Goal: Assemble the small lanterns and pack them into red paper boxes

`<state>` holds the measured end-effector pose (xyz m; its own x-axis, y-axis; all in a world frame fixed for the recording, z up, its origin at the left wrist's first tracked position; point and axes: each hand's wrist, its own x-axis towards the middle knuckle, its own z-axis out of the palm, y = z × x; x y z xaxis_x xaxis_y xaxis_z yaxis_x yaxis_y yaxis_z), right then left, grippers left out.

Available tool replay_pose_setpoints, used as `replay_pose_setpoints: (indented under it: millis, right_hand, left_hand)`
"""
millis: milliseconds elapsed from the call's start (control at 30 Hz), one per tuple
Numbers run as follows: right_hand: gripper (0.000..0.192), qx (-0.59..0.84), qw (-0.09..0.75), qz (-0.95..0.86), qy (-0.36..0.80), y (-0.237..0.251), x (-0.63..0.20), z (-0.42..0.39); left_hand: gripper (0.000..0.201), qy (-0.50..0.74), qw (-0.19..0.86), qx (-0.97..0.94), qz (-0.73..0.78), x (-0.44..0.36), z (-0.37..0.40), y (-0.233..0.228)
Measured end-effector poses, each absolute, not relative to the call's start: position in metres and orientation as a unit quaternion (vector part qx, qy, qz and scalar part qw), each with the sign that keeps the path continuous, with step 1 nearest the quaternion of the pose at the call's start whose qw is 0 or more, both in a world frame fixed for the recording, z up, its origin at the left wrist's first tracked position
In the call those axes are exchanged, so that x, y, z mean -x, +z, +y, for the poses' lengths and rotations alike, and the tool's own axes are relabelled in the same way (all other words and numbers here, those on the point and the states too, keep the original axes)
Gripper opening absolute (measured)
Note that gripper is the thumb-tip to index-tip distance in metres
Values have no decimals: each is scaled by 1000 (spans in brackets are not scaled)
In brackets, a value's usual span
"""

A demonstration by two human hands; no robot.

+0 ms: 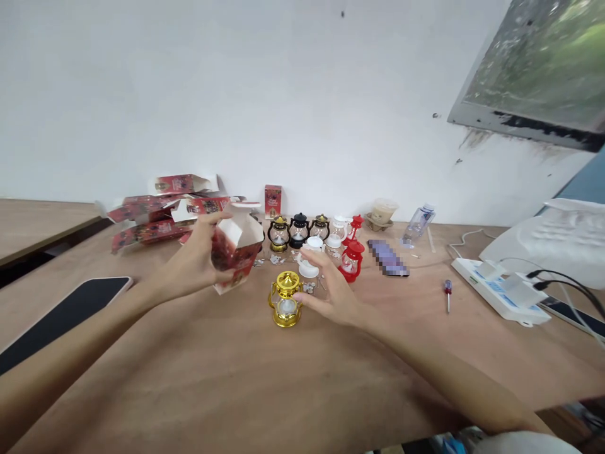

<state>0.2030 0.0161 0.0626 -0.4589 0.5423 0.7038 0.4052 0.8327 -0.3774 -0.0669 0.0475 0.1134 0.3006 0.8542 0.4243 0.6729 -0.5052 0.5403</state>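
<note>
Left hand: the left hand (201,261) grasps a red box (235,249) with white flaps standing open at its top, held tilted just above the desk (236,378).
Right hand: the right hand (331,293) lies released, fingers spread, its fingertips touching the side of the gold lantern (285,299); it grips nothing.
Gold lantern: upright on the desk, just right of the box and in front of the other lanterns.
Row behind: small lanterns (299,231) in black, white and red stand near the wall.
Boxes: a heap of red boxes (161,214) lies to the left, and one closed small box (273,201) stands upright by the wall.
Left edge: a dark phone (66,312) lies flat.
Right side: a screwdriver (447,294), a white power strip (501,290), a plastic bottle (416,226) on its side.
</note>
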Motion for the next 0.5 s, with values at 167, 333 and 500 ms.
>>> replay_pose_setpoints:
  millis: [167,333,500]
  right_hand:
    - [92,335,393,-828,217,41,-199,12]
    - [86,339,376,-819,270,27,-194,14]
    - [83,307,468,-766,317,38,-188,6]
  left_hand:
    - [85,293,185,-800,490,76,39,102]
    - [73,292,249,-792,475,78,32,100]
    - [74,324,245,-799,443,63,24,96]
